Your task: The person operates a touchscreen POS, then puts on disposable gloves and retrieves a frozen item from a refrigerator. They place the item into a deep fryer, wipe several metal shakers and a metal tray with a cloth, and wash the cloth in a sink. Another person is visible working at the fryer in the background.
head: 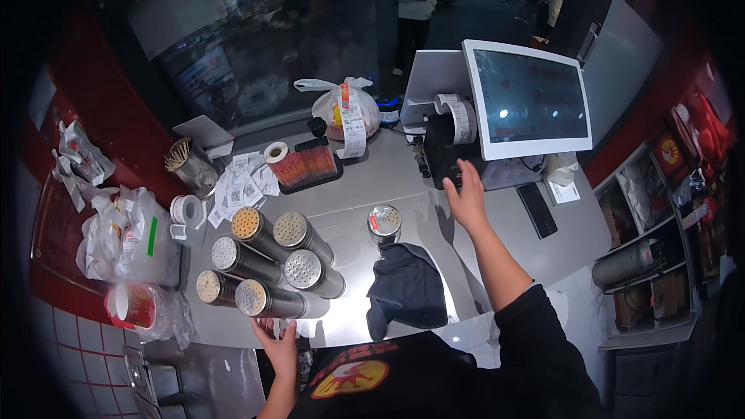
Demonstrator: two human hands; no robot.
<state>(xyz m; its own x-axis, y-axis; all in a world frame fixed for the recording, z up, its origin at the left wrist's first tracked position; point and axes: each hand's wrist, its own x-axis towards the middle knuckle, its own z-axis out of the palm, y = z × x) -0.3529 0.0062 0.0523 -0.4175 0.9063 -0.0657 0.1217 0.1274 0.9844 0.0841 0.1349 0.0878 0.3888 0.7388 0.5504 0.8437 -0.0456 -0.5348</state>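
My left hand (276,344) is at the counter's front edge, thumb and fingers apart, just below the nearest metal shaker (273,301). Whether a fingertip touches that shaker I cannot tell. Several steel shakers with perforated lids, among them one with an orange-dusted lid (247,222), stand grouped on the left. My right hand (467,196) is raised with spread fingers and nothing in it, in front of a black receipt printer (445,154). A printed paper strip (463,122) curls out over the printer. Between my hands are a glass shaker jar (384,224) and a crumpled dark cloth (407,291).
A white-framed touchscreen (529,99) stands behind the printer, a phone (536,210) to its right. Further back are a tied plastic bag (343,110), a label roll (276,152), loose receipts (240,186) and a tin of sticks (192,169). A person (413,0) stands beyond the window.
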